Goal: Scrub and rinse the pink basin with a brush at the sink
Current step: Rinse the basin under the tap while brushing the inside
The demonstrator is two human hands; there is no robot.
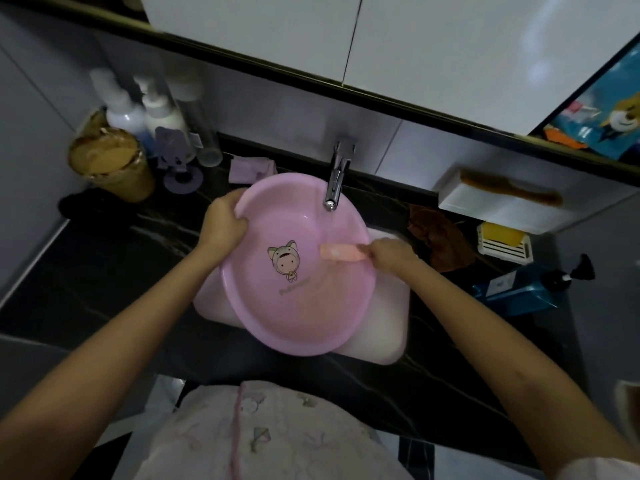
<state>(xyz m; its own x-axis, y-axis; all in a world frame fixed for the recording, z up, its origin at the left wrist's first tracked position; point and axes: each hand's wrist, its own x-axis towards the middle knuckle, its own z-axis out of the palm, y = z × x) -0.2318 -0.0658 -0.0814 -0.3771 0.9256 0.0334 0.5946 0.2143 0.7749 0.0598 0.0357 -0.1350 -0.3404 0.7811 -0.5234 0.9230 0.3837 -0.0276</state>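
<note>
A dark marbled surface (104, 271) surrounds one white sink (388, 306), with one chrome tap (336, 181) at twelve o'clock. One pink basin (298, 306) rests tilted over the sink, under the spout. The left hand (225, 223) has its fingers curled tight over the basin's rim at ten o'clock. The right hand (391, 254), at three o'clock, has its fingers closed around one pink brush (341, 252) lying against the basin's inside. Two white bottles (145, 112) stand far left.

My left hand (225, 220) gripping the pink basin (298, 299) rim, my right hand (389, 254) holding a pink brush (341, 252) against its inside, basin tilted over the white sink (388, 327), under the chrome faucet (336, 181).
</note>
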